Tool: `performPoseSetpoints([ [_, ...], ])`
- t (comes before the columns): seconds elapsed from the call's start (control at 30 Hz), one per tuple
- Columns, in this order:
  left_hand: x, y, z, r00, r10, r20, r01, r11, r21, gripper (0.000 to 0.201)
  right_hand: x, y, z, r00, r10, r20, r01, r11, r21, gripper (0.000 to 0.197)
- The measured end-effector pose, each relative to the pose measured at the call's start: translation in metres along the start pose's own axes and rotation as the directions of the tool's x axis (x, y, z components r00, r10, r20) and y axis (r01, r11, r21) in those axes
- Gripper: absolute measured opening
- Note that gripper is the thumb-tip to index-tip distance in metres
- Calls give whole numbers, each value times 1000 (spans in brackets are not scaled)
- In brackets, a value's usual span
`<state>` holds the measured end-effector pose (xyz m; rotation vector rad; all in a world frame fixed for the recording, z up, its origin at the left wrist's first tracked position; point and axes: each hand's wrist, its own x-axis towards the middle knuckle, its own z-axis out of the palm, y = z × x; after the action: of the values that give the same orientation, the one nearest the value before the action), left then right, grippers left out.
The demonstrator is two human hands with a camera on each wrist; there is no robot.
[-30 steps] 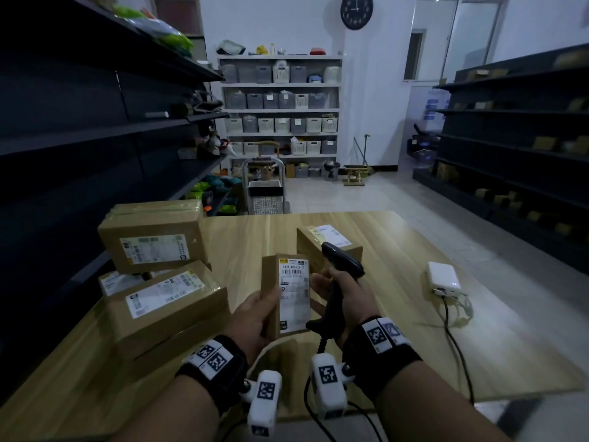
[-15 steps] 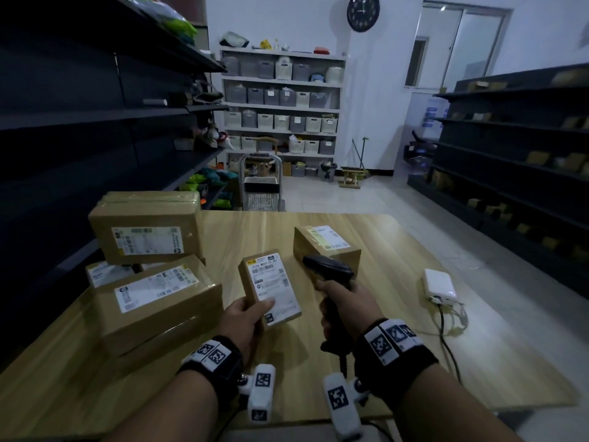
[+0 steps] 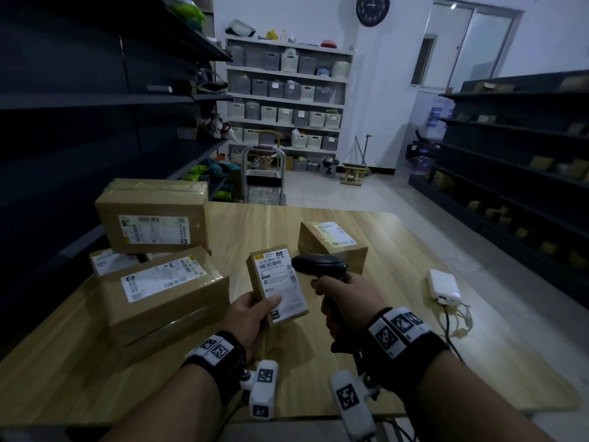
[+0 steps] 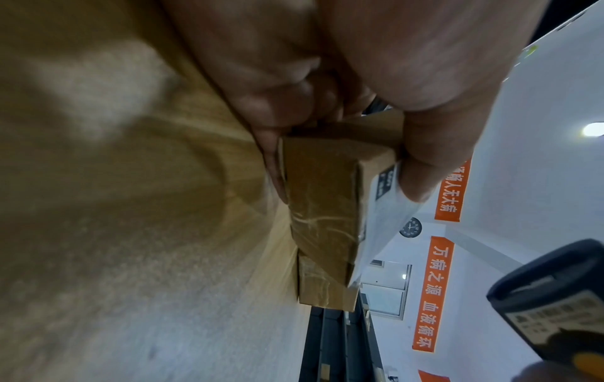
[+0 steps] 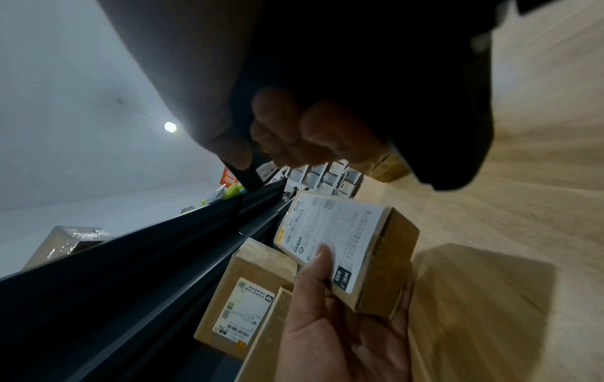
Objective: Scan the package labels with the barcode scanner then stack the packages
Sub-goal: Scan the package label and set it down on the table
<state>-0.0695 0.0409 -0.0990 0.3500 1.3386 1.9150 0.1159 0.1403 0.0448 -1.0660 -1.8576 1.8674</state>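
- Two hands work over the wooden table (image 3: 398, 250) in the head view: the left hand (image 3: 251, 317) pinches a small package (image 3: 277, 283) by its near corner, thumb on the white label (image 3: 280, 279) and fingers beneath, holding it above the tabletop with the label tilted up. The right hand (image 3: 347, 301) is wrapped round the handle of the barcode scanner (image 3: 320, 266), whose head sits just beside the package's right edge. A stack of packages (image 3: 159, 260) stands to the left, and another package (image 3: 333, 242) lies beyond the scanner.
- In the left wrist view, the thumb presses on the label's near edge while the fingers back the cardboard from beneath, so the barcode stays uncovered.
- In the right wrist view, the fingers are curled tight round the dark handle; the label faces this hand squarely.
- To scan well, I judge the scanner's nose should turn toward the barcode at the label's far end, and the package should be kept steady.
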Motion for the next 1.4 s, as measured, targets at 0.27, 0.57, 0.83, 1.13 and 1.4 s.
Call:
performPoseSetpoints([
  [0.27,2,-4,-4,999,50,3,-50,997,60,73,-4,0,4,999,-24,33,26,999,-46,17],
  [0.57,-2,-2,-3,997,77,-22,-75,994,73,54,-7,-1,4,999,-12,47,15,997,-78,19],
  [0.83,4,-6,-6,997,82,-13,-81,996,28,77,-7,2,3,1000,-16,18,18,995,-95,21],
  [1.13,3,-5,-4,999,48,-16,-49,999,-21,52,-9,2,4,1000,-6,25,8,997,-78,23],
  [1.4,-1,-3,-3,998,62,-19,-63,998,-9,57,-7,5,3,1000,-11,29,12,998,-63,22],
])
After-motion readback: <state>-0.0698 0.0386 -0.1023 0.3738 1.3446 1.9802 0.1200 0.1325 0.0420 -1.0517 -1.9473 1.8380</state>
